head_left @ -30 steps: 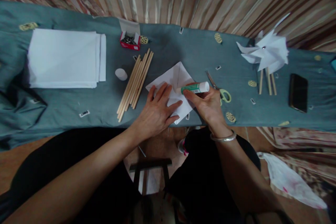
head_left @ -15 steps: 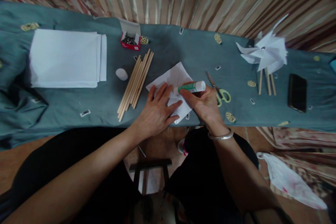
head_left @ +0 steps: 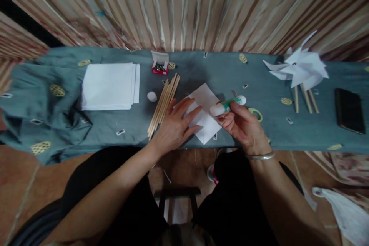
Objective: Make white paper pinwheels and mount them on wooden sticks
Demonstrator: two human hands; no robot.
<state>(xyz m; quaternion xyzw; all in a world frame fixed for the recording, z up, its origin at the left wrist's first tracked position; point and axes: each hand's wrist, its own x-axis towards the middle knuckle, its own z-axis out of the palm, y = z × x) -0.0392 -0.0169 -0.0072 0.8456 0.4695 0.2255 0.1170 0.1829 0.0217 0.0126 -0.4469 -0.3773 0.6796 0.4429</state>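
A creased square sheet of white paper (head_left: 205, 100) lies on the cloth in front of me. My left hand (head_left: 177, 125) rests on its left part, fingers spread and stretched out. Between the fingers of my right hand (head_left: 245, 125) is a green and white glue stick (head_left: 229, 105), its pale end pointing left over the paper. A white cap (head_left: 152, 97) stands apart on the cloth, left of a bundle of wooden sticks (head_left: 165, 102). Partly hidden behind my right hand are scissors with light green handles (head_left: 256, 114).
A stack of white paper (head_left: 108, 86) lies at the left. Behind the sticks stands a small red box (head_left: 160, 68) of metal pins. White paper pinwheels (head_left: 302, 67) on sticks and a dark phone (head_left: 349, 110) lie at the right. A curtain (head_left: 184, 7) hangs along the table's back edge.
The glue stick has lifted off the paper and moved right with my right hand. My left hand stays spread on the sheet. The whole view has shifted.
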